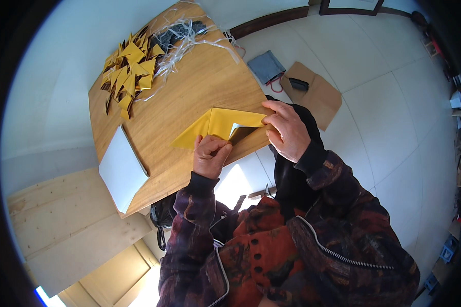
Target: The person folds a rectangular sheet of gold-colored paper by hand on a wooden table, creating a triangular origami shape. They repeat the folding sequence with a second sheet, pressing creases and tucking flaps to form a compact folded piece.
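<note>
A sheet of gold paper (219, 119), partly folded, lies at the near edge of the wooden table (179, 97). One crease runs down it left of the middle, and its near flap is lifted, with a pale, shiny patch and a dark shaded part beneath. My left hand (209, 155) is closed, thumb and fingers pinching the paper's near edge. At the right corner of the paper, my right hand (290, 130) grips it with bent fingers at the table's edge. The exact contact of the right fingertips is partly hidden.
Several folded gold paper pieces (130, 71) are heaped at the far left, beside clear plastic strips (182, 48). A white stack of sheets (122, 169) lies at the left edge. On the tiled floor are a blue-grey bag (266, 67) and brown cardboard (322, 100) with a black object (298, 84).
</note>
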`<state>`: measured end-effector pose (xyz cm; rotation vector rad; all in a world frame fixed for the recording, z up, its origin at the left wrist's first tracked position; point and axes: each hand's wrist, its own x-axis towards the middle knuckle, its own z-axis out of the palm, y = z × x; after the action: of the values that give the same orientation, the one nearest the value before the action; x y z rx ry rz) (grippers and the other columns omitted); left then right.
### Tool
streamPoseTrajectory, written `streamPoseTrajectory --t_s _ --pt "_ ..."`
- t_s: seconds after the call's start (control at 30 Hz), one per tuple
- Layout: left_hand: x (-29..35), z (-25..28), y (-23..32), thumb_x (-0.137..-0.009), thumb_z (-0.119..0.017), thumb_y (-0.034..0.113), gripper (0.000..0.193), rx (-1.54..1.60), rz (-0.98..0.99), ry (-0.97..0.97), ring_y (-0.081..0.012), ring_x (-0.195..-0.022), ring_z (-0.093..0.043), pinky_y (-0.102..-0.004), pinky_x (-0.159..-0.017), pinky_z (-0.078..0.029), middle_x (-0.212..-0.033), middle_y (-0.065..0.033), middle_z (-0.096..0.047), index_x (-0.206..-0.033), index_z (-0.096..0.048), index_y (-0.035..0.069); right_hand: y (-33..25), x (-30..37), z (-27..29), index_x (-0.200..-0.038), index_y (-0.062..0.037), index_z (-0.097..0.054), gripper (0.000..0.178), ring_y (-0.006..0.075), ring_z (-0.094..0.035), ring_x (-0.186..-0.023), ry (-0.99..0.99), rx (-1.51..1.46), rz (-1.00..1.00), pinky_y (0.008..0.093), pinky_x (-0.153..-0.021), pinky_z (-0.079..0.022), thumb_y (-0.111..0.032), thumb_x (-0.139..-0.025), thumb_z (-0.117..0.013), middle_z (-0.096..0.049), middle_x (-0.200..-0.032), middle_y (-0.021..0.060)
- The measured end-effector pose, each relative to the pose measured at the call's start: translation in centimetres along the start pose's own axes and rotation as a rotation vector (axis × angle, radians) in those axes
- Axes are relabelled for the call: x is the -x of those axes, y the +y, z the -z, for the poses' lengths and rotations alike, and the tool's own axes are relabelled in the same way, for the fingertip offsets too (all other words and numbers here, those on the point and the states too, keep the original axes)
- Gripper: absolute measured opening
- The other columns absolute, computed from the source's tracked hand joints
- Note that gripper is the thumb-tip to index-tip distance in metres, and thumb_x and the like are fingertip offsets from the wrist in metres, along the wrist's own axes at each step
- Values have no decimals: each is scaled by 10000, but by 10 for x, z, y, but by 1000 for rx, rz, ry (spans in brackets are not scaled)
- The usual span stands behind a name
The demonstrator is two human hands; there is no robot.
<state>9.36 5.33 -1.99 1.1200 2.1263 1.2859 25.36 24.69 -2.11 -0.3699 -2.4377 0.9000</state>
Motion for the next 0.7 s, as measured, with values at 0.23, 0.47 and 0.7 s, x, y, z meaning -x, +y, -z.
streamPoseTrajectory --t_s 0.23,0.47,0.7 --pt "-2 -2 2 -831 -709 140 113 -46 72 79 -171 -633 -543 -403 -1001 -293 -645 -6 -566 -734 -675 94 8 -12 0 -832 -36 -616 108 339 -494 -1201 43 20 -36 416 -972 -419 -104 -782 -683 -563 -1270 142" --pt "-11 -7 7 -780 -720 128 125 -151 139 191 -221 -577 -545 -343 -638 -451 -612 -76 -572 -710 -678 33 10 -19 0 -789 -38 -615 123 350 -503 -1185 27 -9 -132 424 -966 -418 -134 -796 -692 -578 -1259 152" --pt "-19 -6 22 -766 -718 134 142 -291 174 179 -242 -537 -560 -355 -543 -443 -595 -103 -585 -700 -673 17 4 -22 2 -764 -30 -565 192 366 -519 -1151 25 30 -193 423 -960 -422 -147 -783 -716 -586 -1224 180"
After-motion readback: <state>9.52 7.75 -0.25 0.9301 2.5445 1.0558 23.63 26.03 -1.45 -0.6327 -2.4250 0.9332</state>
